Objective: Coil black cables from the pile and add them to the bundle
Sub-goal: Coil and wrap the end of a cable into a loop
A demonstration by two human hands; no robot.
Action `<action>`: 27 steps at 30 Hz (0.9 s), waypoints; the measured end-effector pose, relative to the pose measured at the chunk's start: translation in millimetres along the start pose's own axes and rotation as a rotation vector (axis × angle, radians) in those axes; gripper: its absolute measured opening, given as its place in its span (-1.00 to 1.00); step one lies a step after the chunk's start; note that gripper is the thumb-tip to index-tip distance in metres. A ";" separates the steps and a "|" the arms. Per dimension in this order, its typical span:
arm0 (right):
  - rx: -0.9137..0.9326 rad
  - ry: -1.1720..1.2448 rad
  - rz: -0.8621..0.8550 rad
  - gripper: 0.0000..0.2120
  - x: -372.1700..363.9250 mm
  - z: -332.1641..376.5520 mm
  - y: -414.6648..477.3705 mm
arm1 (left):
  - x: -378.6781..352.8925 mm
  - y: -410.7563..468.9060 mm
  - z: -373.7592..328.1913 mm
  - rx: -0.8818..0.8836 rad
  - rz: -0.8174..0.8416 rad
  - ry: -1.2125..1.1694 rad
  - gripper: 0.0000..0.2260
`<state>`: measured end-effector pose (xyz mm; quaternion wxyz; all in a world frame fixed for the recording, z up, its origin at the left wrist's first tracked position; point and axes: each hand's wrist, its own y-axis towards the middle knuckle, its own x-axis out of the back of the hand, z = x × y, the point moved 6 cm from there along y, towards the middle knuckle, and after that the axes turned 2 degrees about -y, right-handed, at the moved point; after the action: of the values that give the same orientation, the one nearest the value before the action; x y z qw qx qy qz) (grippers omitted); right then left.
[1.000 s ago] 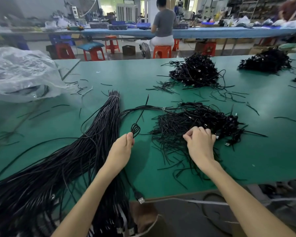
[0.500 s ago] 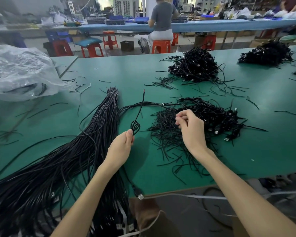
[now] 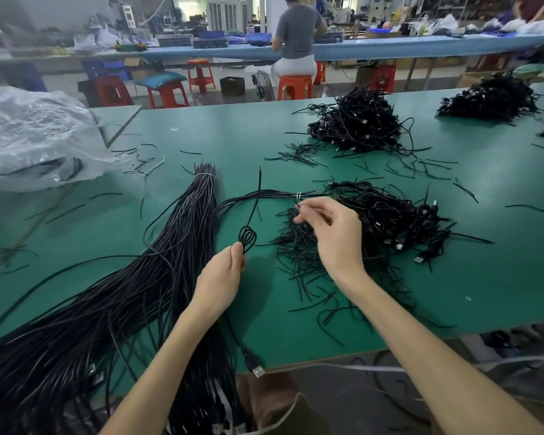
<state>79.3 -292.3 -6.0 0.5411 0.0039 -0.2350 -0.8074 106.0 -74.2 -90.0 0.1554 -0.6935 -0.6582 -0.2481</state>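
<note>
Head view: the left hand [image 3: 222, 274] pinches a small coiled black cable [image 3: 247, 237] above the green table [image 3: 296, 324], just right of the long bundle [image 3: 157, 277]. The right hand [image 3: 333, 233] seems to nip a thin tie over the tangled pile [image 3: 374, 221].

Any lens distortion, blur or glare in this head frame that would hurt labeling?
Head view: wide-angle bending curves the far blue bench and table edge; corners are soft, background slightly blurred; both hands, left and right, are sharp; mild sheen on the plastic bag, no harsh glare.
</note>
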 end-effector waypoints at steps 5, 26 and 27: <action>-0.174 0.384 0.106 -0.94 -45.7 9.1 -19.1 | 1.8 0.0 -1.9 -0.026 -0.010 -0.100 -0.58; -0.387 0.630 0.063 -0.92 -92.6 -30.0 -64.1 | 5.0 -5.8 -10.2 0.004 -0.011 -0.159 -0.55; -0.373 0.612 0.067 -0.93 -92.9 -29.7 -64.3 | 5.2 -6.1 -10.0 0.015 -0.006 -0.182 -0.55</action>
<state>69.5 -202.6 -80.2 0.6039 0.1390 0.0893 -0.7798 98.6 -74.7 -79.6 0.0995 -0.7101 -0.6735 -0.1796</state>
